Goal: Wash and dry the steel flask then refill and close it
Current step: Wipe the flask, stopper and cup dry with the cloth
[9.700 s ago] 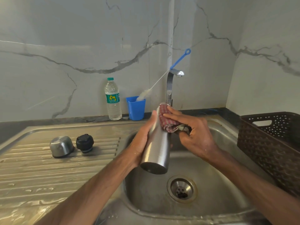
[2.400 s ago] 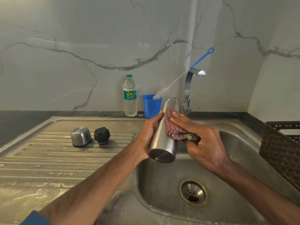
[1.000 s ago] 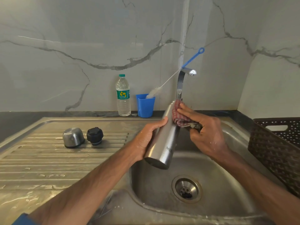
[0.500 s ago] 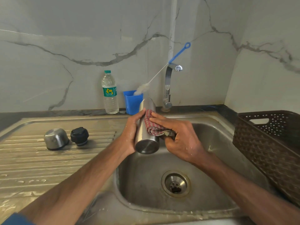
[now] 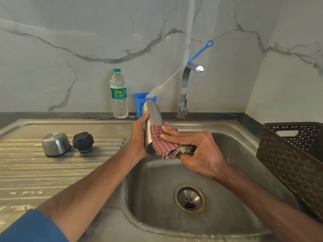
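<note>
Ribbed steel tabletop (image 5: pixel 35 172) at 9 o'clock, wet, with streaks and droplets along the near ribs. A blue sleeve (image 5: pixel 31 227) showed at 7 o'clock.

On the ribs, well to the left of the flask: steel cap (image 5: pixel 56 144), mouth down, and just to its right a black stopper (image 5: pixel 83 142). The two were close; contact between them could not be judged.

At the back edge, against the marble wall, at 11 o'clock: a clear water bottle (image 5: pixel 118 95) with green cap and label, upright. Just right of it stood a blue cup (image 5: pixel 139 103) holding a bottle brush (image 5: pixel 174 77), whose blue handle leaned up toward 1 o'clock, crossing the tap (image 5: pixel 184 88).

Left hand (image 5: pixel 139 135): fingers curled round the flask (image 5: pixel 153 116) from its left side, gripping it. Flask held in the air over the back left rim of the sink (image 5: pixel 244 135), nearly upright, upper end overlapping the blue cup. No cap on it.

Right hand (image 5: pixel 195 149): clutched a red checked cloth (image 5: pixel 162 145), fingers laid over it, pressing it to the lower right side of the flask. The loose end was bunched under the palm.

Sink drain (image 5: pixel 189 199) at 6 o'clock. No water ran from the tap.

Dark brown perforated basket (image 5: pixel 290 163) at 3 o'clock, beside the sink.
</note>
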`<state>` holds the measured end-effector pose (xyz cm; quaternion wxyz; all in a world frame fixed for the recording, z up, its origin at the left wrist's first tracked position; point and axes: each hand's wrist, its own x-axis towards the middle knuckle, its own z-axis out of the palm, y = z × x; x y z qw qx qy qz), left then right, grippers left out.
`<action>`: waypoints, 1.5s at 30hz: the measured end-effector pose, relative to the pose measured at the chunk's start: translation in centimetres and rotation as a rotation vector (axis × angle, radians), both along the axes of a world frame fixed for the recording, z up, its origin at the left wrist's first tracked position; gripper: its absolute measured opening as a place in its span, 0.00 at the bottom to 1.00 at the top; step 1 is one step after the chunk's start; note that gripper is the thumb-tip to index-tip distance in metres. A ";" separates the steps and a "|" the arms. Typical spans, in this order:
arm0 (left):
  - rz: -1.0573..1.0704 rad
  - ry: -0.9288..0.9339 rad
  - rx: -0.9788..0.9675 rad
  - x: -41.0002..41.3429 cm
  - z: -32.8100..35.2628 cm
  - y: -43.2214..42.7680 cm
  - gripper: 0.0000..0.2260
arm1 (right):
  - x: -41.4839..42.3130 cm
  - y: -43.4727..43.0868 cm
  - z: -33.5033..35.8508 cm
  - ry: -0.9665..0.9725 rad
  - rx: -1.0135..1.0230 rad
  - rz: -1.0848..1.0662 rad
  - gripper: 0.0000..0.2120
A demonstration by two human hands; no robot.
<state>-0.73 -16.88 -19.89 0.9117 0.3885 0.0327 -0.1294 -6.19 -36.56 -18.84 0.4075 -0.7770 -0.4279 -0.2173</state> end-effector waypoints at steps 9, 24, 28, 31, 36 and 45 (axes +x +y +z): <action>0.040 -0.022 0.022 -0.2 0.4 -0.7 0.34 | 1.0 -0.6 -0.2 0.082 0.054 -0.160 0.29; -0.064 -0.099 0.209 -0.7 0.3 -2.1 0.26 | 1.6 -0.9 0.1 -0.108 0.008 -0.209 0.30; -0.097 -0.127 0.225 -0.8 0.3 -2.1 0.26 | 2.0 -1.0 0.3 -0.097 -0.017 -0.138 0.32; -0.095 -0.122 0.270 -1.4 0.2 -2.7 0.25 | 3.0 -1.8 0.1 -0.027 -0.031 -0.306 0.32; -0.185 -0.158 0.302 -2.0 0.8 -3.3 0.25 | 2.9 -2.4 0.6 -0.067 0.014 -0.351 0.32; -0.303 -0.228 0.380 -3.1 0.9 -3.8 0.29 | 4.3 -4.1 1.0 -0.037 0.099 -0.540 0.33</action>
